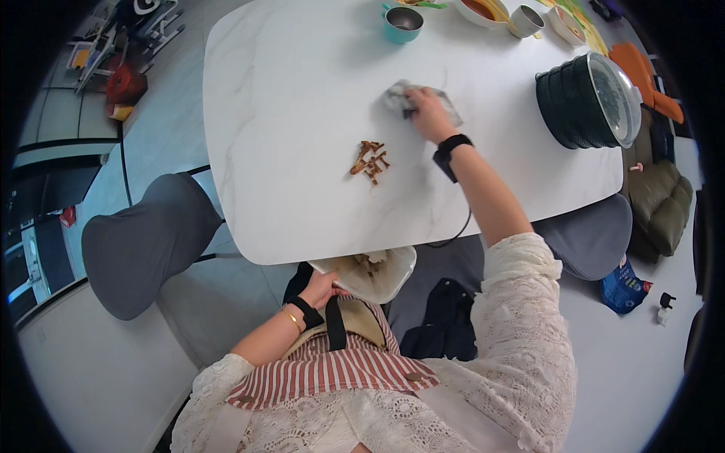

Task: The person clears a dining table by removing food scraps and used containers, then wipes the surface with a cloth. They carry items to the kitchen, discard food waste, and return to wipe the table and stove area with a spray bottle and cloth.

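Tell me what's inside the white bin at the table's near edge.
Crumpled pale and brownish scraps show inside the white bin, its rim gripped by the left hand. Anything beneath those scraps is covered, so the bottom can't be checked.

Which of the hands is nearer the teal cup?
Right. The right hand holds the grey cloth on the person's side of the teal cup; the left hand is farther, off the near edge of the table, gripping the white bin.
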